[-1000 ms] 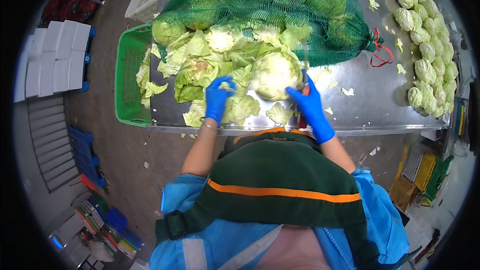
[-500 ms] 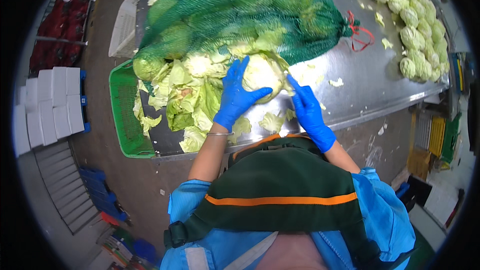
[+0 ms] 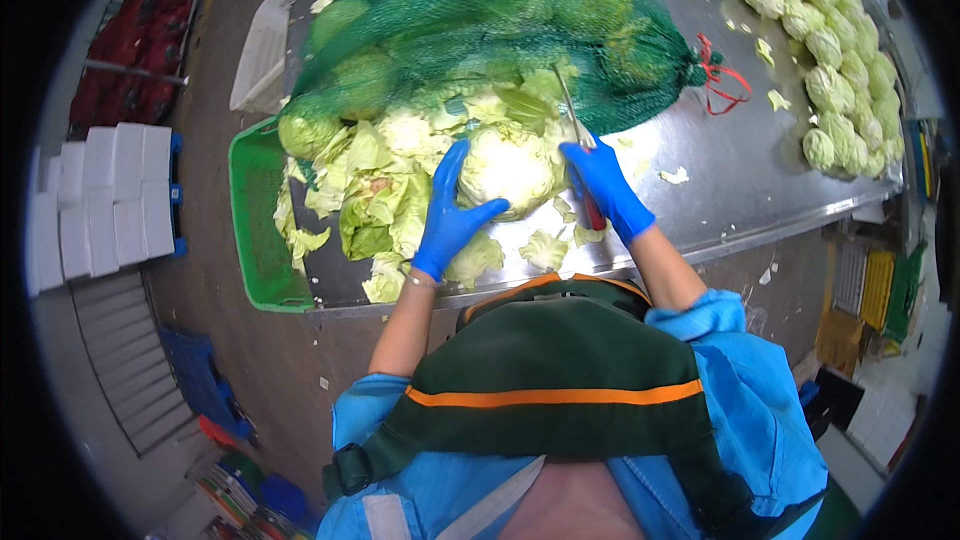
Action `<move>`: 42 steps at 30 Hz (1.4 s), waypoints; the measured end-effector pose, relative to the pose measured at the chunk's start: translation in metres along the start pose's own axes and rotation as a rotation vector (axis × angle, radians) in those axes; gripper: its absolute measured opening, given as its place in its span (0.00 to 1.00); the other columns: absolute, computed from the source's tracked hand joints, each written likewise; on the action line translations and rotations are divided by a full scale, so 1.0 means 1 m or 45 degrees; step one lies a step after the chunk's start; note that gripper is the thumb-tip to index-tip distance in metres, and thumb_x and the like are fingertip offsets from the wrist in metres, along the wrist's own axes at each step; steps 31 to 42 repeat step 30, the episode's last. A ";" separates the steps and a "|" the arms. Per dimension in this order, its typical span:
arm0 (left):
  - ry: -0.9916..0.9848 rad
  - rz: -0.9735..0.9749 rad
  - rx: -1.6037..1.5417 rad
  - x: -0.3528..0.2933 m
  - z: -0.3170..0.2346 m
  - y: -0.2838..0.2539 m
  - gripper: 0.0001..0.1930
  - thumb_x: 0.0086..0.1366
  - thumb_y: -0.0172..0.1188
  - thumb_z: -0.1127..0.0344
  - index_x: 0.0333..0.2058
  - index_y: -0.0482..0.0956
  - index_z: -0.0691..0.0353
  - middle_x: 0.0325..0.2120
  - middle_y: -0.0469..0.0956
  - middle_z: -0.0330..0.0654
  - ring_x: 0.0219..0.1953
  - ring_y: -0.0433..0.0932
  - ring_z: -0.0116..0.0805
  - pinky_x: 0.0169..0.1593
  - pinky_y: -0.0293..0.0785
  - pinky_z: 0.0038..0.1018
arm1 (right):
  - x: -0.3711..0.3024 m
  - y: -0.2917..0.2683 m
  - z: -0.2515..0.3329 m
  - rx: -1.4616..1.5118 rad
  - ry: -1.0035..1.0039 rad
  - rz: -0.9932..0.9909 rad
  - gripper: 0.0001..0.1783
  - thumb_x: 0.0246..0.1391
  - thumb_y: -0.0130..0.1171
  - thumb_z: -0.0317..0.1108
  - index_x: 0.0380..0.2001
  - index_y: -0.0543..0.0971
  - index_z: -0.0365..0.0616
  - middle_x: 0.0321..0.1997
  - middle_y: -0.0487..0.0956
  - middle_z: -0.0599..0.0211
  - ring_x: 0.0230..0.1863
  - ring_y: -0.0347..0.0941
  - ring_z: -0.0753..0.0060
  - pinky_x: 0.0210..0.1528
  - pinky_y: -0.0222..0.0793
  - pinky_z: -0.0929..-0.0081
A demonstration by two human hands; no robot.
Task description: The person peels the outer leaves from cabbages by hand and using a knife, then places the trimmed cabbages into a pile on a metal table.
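Note:
A pale, trimmed cabbage sits on the metal table in front of me. Against its left side lies my blue-gloved left hand, thumb spread along the near edge, steadying it. My right hand, also in a blue glove, is wrapped round a knife at the cabbage's right. The blade points away from me and a red handle end shows below the fist. Loose cabbage leaves are heaped beside my left hand, and more lie near the table's front edge.
Behind the cabbage lies a green mesh sack of cabbages, tied with red string. A green crate hangs at the table's left end. Trimmed cabbages are piled at the far right. White boxes stand on the left.
The cabbage has turned so its pale, rounded face is up. My right hand has shifted slightly, and the knife now stands out clearly, blade pointing away. My left hand has moved slightly left and down.

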State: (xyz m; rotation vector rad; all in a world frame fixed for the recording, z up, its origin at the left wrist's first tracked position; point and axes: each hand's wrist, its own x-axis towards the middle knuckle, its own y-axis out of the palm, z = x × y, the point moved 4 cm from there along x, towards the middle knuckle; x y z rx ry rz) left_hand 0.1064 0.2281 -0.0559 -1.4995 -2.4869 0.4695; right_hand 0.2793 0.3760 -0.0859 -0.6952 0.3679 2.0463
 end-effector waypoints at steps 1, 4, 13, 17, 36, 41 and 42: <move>-0.100 -0.060 -0.132 -0.011 0.005 -0.006 0.42 0.45 0.69 0.63 0.58 0.56 0.61 0.57 0.55 0.48 0.58 0.58 0.42 0.58 0.59 0.35 | -0.015 0.006 0.003 -0.118 -0.135 0.022 0.28 0.48 0.58 0.42 0.53 0.68 0.44 0.24 0.73 0.71 0.19 0.66 0.83 0.18 0.62 0.82; -0.041 -0.395 -0.196 -0.040 0.000 0.021 0.50 0.44 0.70 0.63 0.61 0.45 0.64 0.57 0.53 0.52 0.58 0.56 0.47 0.58 0.56 0.38 | -0.030 0.006 -0.012 -0.218 -0.043 -0.013 0.30 0.47 0.60 0.42 0.53 0.68 0.42 0.36 0.77 0.59 0.32 0.70 0.78 0.33 0.67 0.78; -0.012 -0.412 0.281 -0.003 -0.022 0.033 0.54 0.35 0.73 0.54 0.59 0.50 0.65 0.54 0.57 0.56 0.56 0.57 0.52 0.57 0.54 0.41 | -0.075 -0.009 0.039 -0.975 -1.011 -0.132 0.24 0.55 0.49 0.32 0.56 0.66 0.65 0.34 0.68 0.66 0.29 0.71 0.69 0.30 0.70 0.75; -0.025 -0.379 0.359 0.011 -0.016 0.032 0.53 0.35 0.72 0.52 0.57 0.52 0.66 0.54 0.59 0.56 0.55 0.59 0.51 0.56 0.55 0.41 | -0.075 0.017 0.031 -1.264 -0.986 0.031 0.26 0.53 0.49 0.32 0.56 0.65 0.68 0.34 0.69 0.64 0.29 0.72 0.63 0.27 0.70 0.71; -0.021 -0.295 0.323 -0.013 -0.001 0.032 0.60 0.37 0.70 0.45 0.61 0.41 0.63 0.58 0.52 0.56 0.59 0.51 0.53 0.58 0.46 0.45 | 0.009 0.033 0.023 -1.097 -0.763 -0.124 0.49 0.46 0.57 0.56 0.64 0.42 0.57 0.61 0.59 0.56 0.55 0.62 0.42 0.55 0.62 0.62; -0.021 -0.295 0.323 -0.013 -0.001 0.032 0.60 0.37 0.70 0.45 0.61 0.41 0.63 0.58 0.52 0.56 0.59 0.51 0.53 0.58 0.46 0.45 | 0.009 0.033 0.023 -1.097 -0.763 -0.124 0.49 0.46 0.57 0.56 0.64 0.42 0.57 0.61 0.59 0.56 0.55 0.62 0.42 0.55 0.62 0.62; -0.021 -0.295 0.323 -0.013 -0.001 0.032 0.60 0.37 0.70 0.45 0.61 0.41 0.63 0.58 0.52 0.56 0.59 0.51 0.53 0.58 0.46 0.45 | 0.009 0.033 0.023 -1.097 -0.763 -0.124 0.49 0.46 0.57 0.56 0.64 0.42 0.57 0.61 0.59 0.56 0.55 0.62 0.42 0.55 0.62 0.62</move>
